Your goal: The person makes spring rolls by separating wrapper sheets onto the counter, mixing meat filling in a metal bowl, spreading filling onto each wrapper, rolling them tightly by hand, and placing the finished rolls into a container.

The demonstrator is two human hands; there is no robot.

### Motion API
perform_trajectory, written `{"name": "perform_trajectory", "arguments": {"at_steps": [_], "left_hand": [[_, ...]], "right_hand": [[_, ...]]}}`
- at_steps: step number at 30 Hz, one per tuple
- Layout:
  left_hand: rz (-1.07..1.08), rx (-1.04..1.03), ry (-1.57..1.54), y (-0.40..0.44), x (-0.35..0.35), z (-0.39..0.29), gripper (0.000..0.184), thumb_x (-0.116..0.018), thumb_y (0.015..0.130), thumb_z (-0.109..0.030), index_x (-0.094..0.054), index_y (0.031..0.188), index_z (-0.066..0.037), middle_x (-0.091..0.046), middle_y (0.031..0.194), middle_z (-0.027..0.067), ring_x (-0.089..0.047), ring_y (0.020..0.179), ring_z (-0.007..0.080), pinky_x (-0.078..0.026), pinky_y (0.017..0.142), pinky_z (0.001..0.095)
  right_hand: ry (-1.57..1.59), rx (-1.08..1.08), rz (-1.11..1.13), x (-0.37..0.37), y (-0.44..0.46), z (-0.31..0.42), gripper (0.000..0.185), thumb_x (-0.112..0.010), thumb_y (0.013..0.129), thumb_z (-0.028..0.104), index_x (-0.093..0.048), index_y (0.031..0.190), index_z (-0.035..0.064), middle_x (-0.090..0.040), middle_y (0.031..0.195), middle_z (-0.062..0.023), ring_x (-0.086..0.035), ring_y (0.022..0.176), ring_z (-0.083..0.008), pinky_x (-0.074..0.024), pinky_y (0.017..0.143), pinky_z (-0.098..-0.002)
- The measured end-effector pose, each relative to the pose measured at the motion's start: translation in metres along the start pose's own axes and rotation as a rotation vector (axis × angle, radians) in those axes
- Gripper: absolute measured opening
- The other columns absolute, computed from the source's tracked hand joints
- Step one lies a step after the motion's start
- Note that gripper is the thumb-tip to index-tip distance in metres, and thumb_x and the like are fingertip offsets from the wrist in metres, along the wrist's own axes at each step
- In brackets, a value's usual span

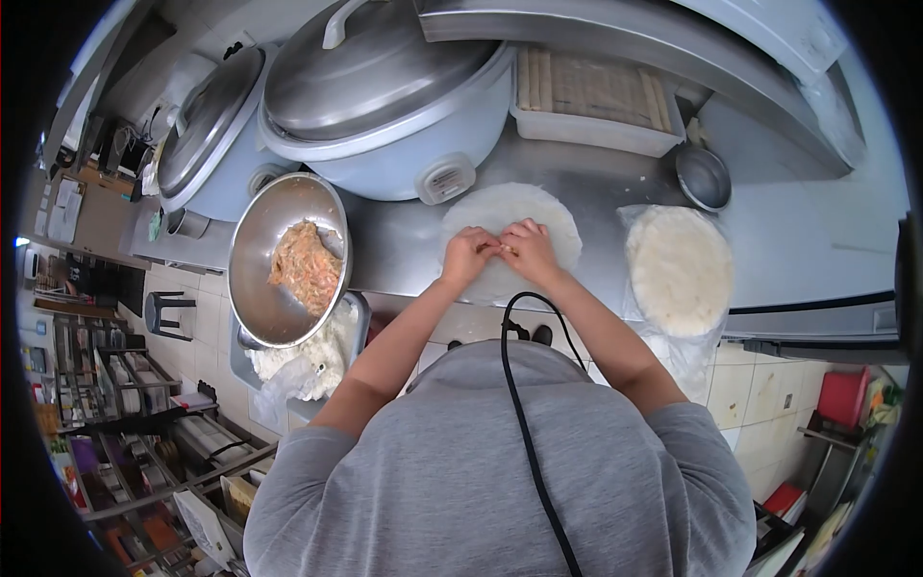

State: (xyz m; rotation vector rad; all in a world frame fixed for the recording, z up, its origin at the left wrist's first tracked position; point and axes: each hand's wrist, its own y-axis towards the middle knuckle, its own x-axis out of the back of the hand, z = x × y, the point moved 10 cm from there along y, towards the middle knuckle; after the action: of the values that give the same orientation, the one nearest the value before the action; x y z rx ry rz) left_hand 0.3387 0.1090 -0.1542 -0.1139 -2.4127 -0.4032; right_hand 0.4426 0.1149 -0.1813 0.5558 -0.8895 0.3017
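A round white wrapper sheet (514, 204) lies on the steel counter in front of me. Over its near half, my left hand (468, 255) and my right hand (529, 250) come together with fingertips almost touching. Both hands are closed, thumbs and fingers pinched; what lies between them is too small and hidden to name. To the left, a steel bowl (248, 260) tilts toward me with a lump of orange-brown minced filling (308, 267) in it. A stack of round white wrappers (681, 269) in a clear plastic bag sits to the right.
Two large lidded cookers (385, 154) stand at the back left. Behind the sheet is a white plastic tub (596, 132) with a slatted top. A small metal bowl (704, 179) sits at the back right. Below the steel bowl is a grey bin (238, 361) of white shreds.
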Motion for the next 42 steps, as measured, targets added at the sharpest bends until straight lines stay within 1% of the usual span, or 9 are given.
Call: {"name": "perform_trajectory", "arguments": {"at_steps": [5, 8, 14, 19, 22, 26, 28, 35, 42], "left_hand": [[-0.002, -0.022, -0.072, 0.003, -0.004, -0.010, 0.016, -0.074, 0.064, -0.010, -0.067, 0.078, -0.005, -0.063, 0.079, 0.0070, -0.059, 0.077, 0.0249, -0.047, 0.069, 0.0340], [0.001, -0.016, -0.083, 0.005, -0.014, -0.011, 0.016, -0.074, 0.065, -0.009, -0.067, 0.078, -0.004, -0.063, 0.079, 0.0073, -0.060, 0.076, 0.0247, -0.048, 0.068, 0.0336], [0.022, 0.036, -0.127, 0.010, -0.017, -0.012, 0.014, -0.073, 0.066, -0.007, -0.067, 0.078, -0.004, -0.063, 0.078, 0.0073, -0.060, 0.074, 0.0246, -0.048, 0.066, 0.0331], [0.008, -0.080, -0.048, 0.011, -0.022, -0.020, 0.014, -0.073, 0.066, -0.007, -0.067, 0.079, -0.004, -0.063, 0.079, 0.0086, -0.060, 0.075, 0.0254, -0.048, 0.065, 0.0325], [-0.018, -0.106, -0.133, 0.014, -0.014, -0.019, 0.014, -0.073, 0.066, -0.006, -0.067, 0.077, -0.003, -0.062, 0.078, 0.0099, -0.060, 0.073, 0.0254, -0.048, 0.064, 0.0325], [0.005, 0.032, -0.148, 0.011, -0.020, -0.011, 0.015, -0.074, 0.065, -0.006, -0.067, 0.077, -0.002, -0.062, 0.077, 0.0102, -0.060, 0.072, 0.0247, -0.048, 0.064, 0.0327], [0.018, 0.017, -0.090, 0.013, -0.022, -0.013, 0.015, -0.074, 0.065, -0.007, -0.067, 0.077, -0.002, -0.062, 0.077, 0.0100, -0.060, 0.072, 0.0243, -0.048, 0.064, 0.0324], [0.023, -0.083, -0.076, 0.016, -0.033, -0.027, 0.013, -0.073, 0.064, -0.007, -0.067, 0.075, -0.003, -0.062, 0.075, 0.0098, -0.058, 0.073, 0.0260, -0.047, 0.068, 0.0351], [0.084, -0.074, -0.123, 0.022, -0.042, -0.034, 0.014, -0.067, 0.068, -0.007, -0.067, 0.081, -0.003, -0.062, 0.077, 0.0130, -0.059, 0.074, 0.0298, -0.046, 0.069, 0.0366]], "right_hand": [[0.007, -0.006, -0.124, 0.023, -0.004, -0.001, 0.025, -0.071, 0.068, 0.024, -0.067, 0.089, 0.0120, -0.059, 0.098, 0.0028, -0.048, 0.100, -0.0186, -0.0325, 0.083, -0.0386], [-0.013, -0.060, 0.018, 0.006, -0.009, -0.019, 0.023, -0.071, 0.069, 0.023, -0.067, 0.089, 0.0121, -0.059, 0.097, 0.0029, -0.048, 0.100, -0.0187, -0.0321, 0.083, -0.0382], [0.044, -0.033, -0.152, 0.043, -0.013, -0.017, 0.025, -0.070, 0.069, 0.027, -0.069, 0.091, 0.0147, -0.060, 0.097, 0.0035, -0.048, 0.099, -0.0180, -0.0326, 0.084, -0.0369], [0.038, -0.060, -0.008, 0.028, -0.018, -0.038, 0.028, -0.070, 0.066, 0.026, -0.067, 0.090, 0.0139, -0.057, 0.103, 0.0015, -0.047, 0.103, -0.0191, -0.0331, 0.087, -0.0372], [0.022, -0.107, -0.116, 0.046, -0.018, -0.034, 0.029, -0.072, 0.067, 0.030, -0.069, 0.093, 0.0173, -0.058, 0.097, 0.0026, -0.048, 0.099, -0.0181, -0.0332, 0.085, -0.0364], [-0.010, -0.051, -0.076, 0.024, -0.012, -0.020, 0.029, -0.072, 0.067, 0.030, -0.069, 0.092, 0.0165, -0.057, 0.097, 0.0023, -0.047, 0.101, -0.0182, -0.0327, 0.086, -0.0366], [-0.048, -0.108, 0.106, 0.000, -0.010, -0.031, 0.033, -0.073, 0.066, 0.031, -0.068, 0.095, 0.0160, -0.055, 0.103, 0.0006, -0.046, 0.103, -0.0190, -0.0317, 0.087, -0.0380], [-0.002, -0.041, 0.046, 0.030, -0.020, -0.030, 0.031, -0.074, 0.065, 0.032, -0.069, 0.091, 0.0154, -0.057, 0.100, 0.0022, -0.046, 0.102, -0.0189, -0.0306, 0.087, -0.0383], [0.016, -0.017, -0.043, 0.049, -0.024, -0.033, 0.018, -0.068, 0.066, 0.022, -0.067, 0.082, 0.0136, -0.058, 0.099, 0.0033, -0.046, 0.102, -0.0191, -0.0307, 0.086, -0.0384]]}}
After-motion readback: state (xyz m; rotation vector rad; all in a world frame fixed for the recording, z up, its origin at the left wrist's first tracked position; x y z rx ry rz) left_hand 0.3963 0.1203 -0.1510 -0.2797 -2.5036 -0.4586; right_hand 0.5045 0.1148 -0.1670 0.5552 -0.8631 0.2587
